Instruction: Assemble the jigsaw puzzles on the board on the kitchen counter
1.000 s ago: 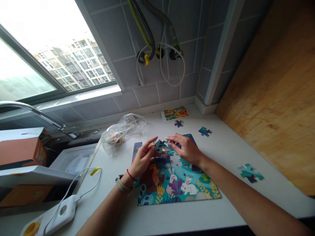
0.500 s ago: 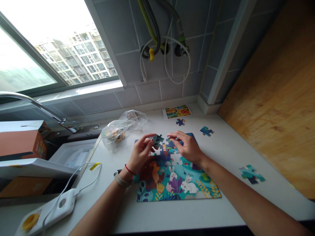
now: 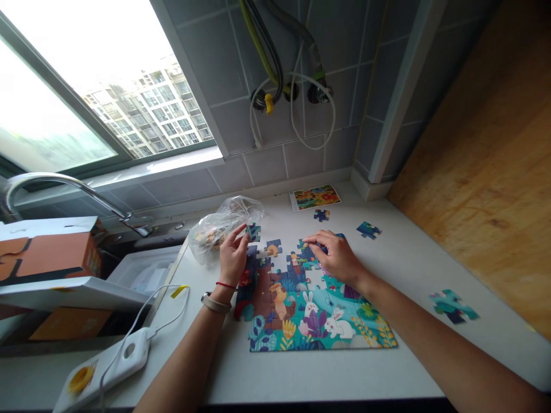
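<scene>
A mostly assembled jigsaw puzzle [image 3: 318,321] with rabbits and plants lies on the white counter, with gaps in its upper part. My left hand [image 3: 233,258] pinches a dark teal leaf-patterned puzzle piece [image 3: 253,232] above the puzzle's upper left corner, close to the plastic bag. Over the upper right part rests my right hand [image 3: 333,252], thumb and forefinger closed on a small colourful piece [image 3: 302,244] at the puzzle's top edge; the fingers partly hide it. Between the hands, a blue piece with an orange shape [image 3: 272,248] sits near the ragged top edge.
Loose pieces lie behind [image 3: 321,215] and to the right [image 3: 369,230] of the puzzle, with joined teal pieces [image 3: 454,305] farther right. A picture card [image 3: 315,197] is by the wall. A clear bag of pieces [image 3: 210,232], power strip [image 3: 107,364] and boxes [image 3: 47,249] are left.
My left hand has moved left with its piece, away from the right hand, uncovering the blue and orange piece. My right hand stays at the top edge. The view has shifted slightly.
</scene>
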A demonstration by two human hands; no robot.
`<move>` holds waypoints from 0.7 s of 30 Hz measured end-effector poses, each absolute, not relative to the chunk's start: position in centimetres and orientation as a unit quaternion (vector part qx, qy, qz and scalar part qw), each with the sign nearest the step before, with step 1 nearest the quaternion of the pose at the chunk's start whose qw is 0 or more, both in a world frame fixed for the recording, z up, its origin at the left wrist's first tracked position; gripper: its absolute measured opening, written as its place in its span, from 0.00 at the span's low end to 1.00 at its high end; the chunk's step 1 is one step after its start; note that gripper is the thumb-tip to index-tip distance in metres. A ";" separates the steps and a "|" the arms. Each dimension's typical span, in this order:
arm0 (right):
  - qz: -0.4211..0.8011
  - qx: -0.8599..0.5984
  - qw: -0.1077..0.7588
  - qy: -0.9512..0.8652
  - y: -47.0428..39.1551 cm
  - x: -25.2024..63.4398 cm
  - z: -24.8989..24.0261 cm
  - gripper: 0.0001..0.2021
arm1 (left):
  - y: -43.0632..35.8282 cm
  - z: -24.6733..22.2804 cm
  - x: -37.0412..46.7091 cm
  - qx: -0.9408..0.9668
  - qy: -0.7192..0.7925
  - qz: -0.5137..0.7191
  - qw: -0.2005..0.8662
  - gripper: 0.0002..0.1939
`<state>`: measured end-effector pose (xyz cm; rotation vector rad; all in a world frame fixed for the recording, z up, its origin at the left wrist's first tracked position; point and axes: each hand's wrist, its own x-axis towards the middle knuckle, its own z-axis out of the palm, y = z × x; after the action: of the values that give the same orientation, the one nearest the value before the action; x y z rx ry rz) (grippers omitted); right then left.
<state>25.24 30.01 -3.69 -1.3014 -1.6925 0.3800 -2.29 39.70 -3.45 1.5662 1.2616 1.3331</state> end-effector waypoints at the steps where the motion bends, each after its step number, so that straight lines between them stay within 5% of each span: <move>1: 0.152 -0.531 0.465 -0.692 30.0 25.3 -3.7 0.12 | 39.7 -3.5 -2.2 0.615 0.485 0.515 0.349 0.31; 11: 0.152 -0.535 0.442 -0.703 30.1 25.3 -4.0 0.10 | 38.4 -3.7 -1.3 0.724 0.451 0.431 0.294 0.18; 21: 0.135 -0.532 0.409 -0.729 29.8 25.0 -3.9 0.08 | 38.1 -4.8 -0.5 0.763 0.435 0.404 0.257 0.17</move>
<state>25.05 29.82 -3.85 -1.3408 -1.8373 0.3397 -0.54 38.11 -4.83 2.0688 1.1790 1.0973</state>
